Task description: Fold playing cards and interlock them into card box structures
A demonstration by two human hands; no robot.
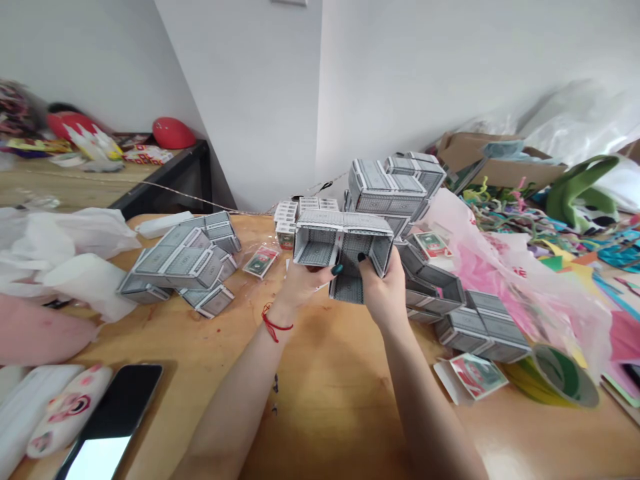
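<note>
Boxes (345, 218), right grip (387, 291) partly inside, left grip (299, 287) below

Forearms (237, 387) stretched forward, converging; left fingers (326, 274) and right fingers (369, 269) gripping, close together.

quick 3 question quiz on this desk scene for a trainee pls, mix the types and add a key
1. What do the left hand and right hand hold together?
2. True or false: the phone lies on the left side of the picture and the tape roll on the right.
3. Which wrist wears the red bracelet? A) right B) left C) both

Key:
1. A grey patterned piece with open compartments
2. True
3. B
</note>
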